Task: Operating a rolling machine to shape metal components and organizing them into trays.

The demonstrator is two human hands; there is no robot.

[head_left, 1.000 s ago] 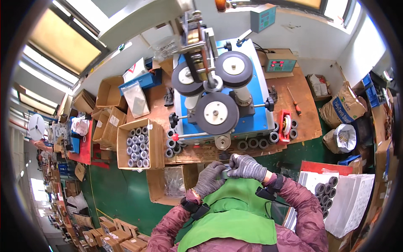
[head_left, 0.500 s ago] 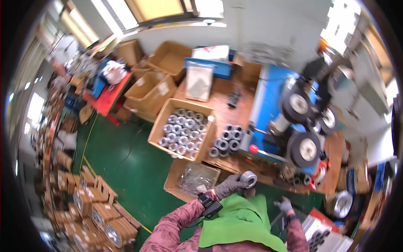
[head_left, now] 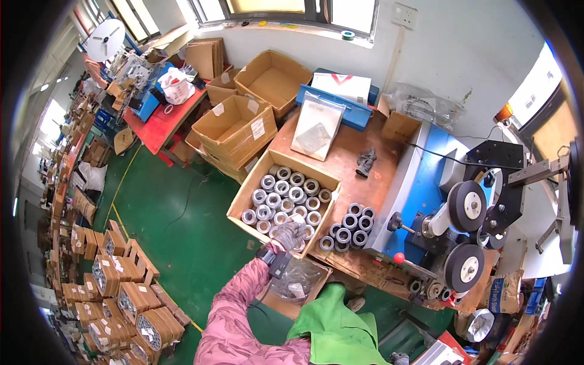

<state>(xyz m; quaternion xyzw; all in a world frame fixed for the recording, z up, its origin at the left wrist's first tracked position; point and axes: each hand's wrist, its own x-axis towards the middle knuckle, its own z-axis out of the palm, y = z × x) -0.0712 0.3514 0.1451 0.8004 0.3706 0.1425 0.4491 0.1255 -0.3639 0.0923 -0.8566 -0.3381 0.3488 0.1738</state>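
Note:
My left hand [head_left: 291, 235], in a grey glove with a dark device strapped at the wrist, is over the near right corner of an open cardboard box [head_left: 248, 227]. Its fingers curl down on a metal ring [head_left: 298, 246] there, partly hidden by the glove. Several similar silver rings [head_left: 281, 187] stand in rows inside this box. My right hand [head_left: 399, 359], also gloved, shows only in part at the lower edge beside a white box; its fingers cannot be made out. A cluster of darker rings [head_left: 344, 235] sits on the wooden table [head_left: 350, 173], right of the cardboard box.
A blue machine [head_left: 406, 194] with black wheels [head_left: 465, 268] and a red knob [head_left: 398, 258] stands at the right. Below the ring box, another carton [head_left: 291, 307] holds clear plastic. Empty cartons [head_left: 234, 131] and a blue tray [head_left: 353, 115] are behind; wrapped stacks [head_left: 159, 325] stand lower left.
My left hand has moved left and up from in front of the table, with a metal ring, to the box of rings. My right hand has dropped toward the lower edge. The view has shifted.

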